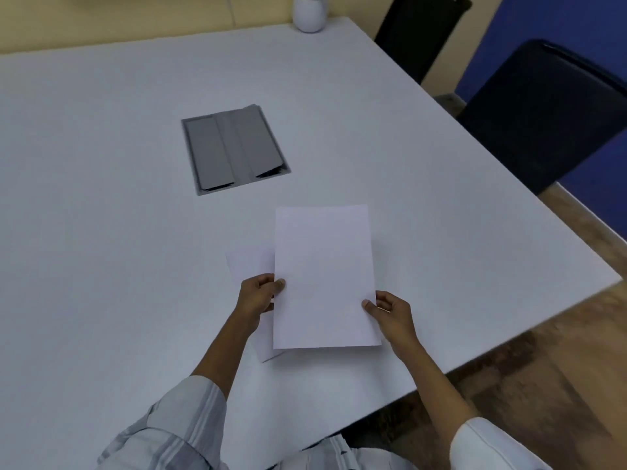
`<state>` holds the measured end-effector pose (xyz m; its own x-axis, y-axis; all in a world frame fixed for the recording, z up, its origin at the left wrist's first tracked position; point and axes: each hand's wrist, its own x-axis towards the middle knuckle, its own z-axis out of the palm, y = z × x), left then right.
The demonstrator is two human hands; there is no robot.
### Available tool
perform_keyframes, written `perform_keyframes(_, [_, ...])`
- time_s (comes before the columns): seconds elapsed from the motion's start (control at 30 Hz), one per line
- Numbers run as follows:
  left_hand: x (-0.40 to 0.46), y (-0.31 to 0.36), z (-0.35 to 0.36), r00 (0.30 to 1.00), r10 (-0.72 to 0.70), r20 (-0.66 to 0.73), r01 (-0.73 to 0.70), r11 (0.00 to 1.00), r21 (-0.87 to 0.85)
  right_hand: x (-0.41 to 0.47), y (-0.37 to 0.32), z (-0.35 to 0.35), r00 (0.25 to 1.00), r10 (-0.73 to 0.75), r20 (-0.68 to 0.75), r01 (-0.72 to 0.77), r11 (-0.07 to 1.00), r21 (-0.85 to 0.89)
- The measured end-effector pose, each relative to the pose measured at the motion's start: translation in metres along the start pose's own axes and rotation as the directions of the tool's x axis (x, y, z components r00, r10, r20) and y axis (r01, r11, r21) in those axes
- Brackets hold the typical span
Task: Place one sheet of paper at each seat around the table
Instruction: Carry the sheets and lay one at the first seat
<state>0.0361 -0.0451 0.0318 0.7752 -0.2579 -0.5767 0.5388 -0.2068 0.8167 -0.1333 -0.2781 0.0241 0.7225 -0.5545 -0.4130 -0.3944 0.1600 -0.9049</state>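
Note:
Above the near part of the white table I hold a white sheet of paper. My left hand pinches its left edge and my right hand pinches its right edge. Under it and to the left, more white paper shows, partly hidden by the top sheet; my left hand's fingers overlap it, and I cannot tell whether it lies on the table or is held too.
A grey cable hatch is set into the table's middle. A white round pot stands at the far edge. Two dark chairs stand along the right side, over wooden floor.

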Motion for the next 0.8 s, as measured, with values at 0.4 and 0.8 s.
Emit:
perform_keyframes(0.4, [-0.04,0.033,0.129,0.949,0.098,0.299,-0.106,0.994,0.012,-0.056,-0.019,-0.131,0.968,-0.016,-0.25,0.061,0.983,0.173])
perform_keyframes(0.8, [-0.068,0.072,0.384,0.859,0.243,0.451,-0.278,0.96,0.013,-0.038,-0.034,-0.37,0.934,-0.063,-0.351,0.162,0.952,0.259])
